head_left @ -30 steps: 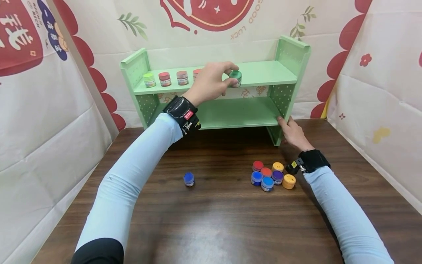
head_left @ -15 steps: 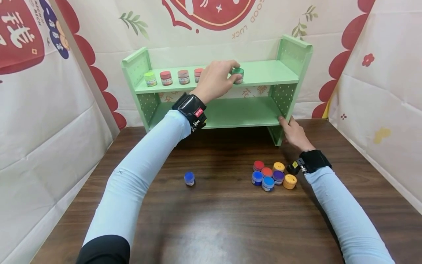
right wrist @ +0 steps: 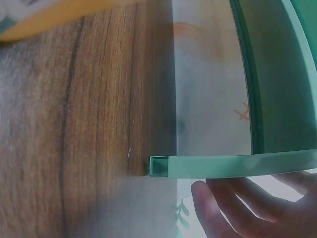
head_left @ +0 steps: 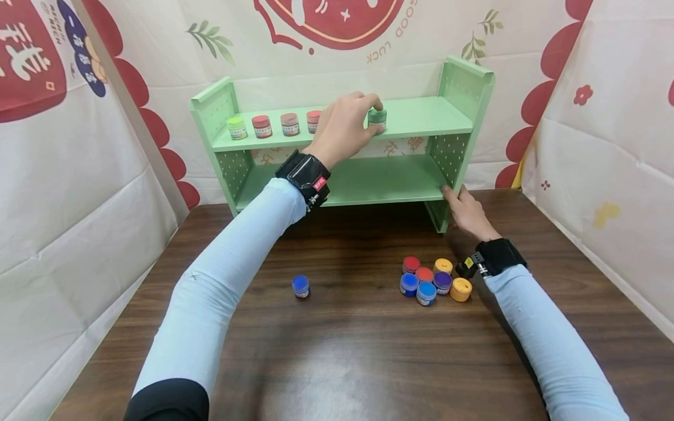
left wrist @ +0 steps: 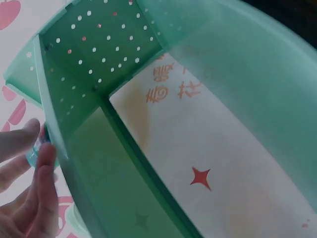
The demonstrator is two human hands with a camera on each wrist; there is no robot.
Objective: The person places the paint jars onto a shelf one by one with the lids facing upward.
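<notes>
In the head view my left hand [head_left: 344, 128] pinches a small green-lidded paint jar [head_left: 377, 119] between thumb and fingers at the upper board of a green two-tier shelf [head_left: 384, 178]. Whether the jar's base touches the board, I cannot tell. In the left wrist view, the shelf's edge partly hides the jar [left wrist: 33, 157]. A row of jars stands on the upper board to the left, including a lime-lidded jar [head_left: 237, 127] and a red-lidded jar [head_left: 261, 126]. My right hand [head_left: 470, 215] grips the shelf's right side panel [right wrist: 237, 166] low down.
One blue-lidded jar [head_left: 301, 287] stands alone on the brown wooden table [head_left: 337, 356]. Near my right wrist several jars cluster, among them a purple-lidded jar [head_left: 443, 283] and a yellow-lidded jar [head_left: 460, 289]. A printed cloth [head_left: 337, 70] hangs behind the shelf.
The green-lidded jar has shifted slightly from the shelf's front edge back over the upper board, and my left hand has moved with it. The right hand has stayed on the side panel.
</notes>
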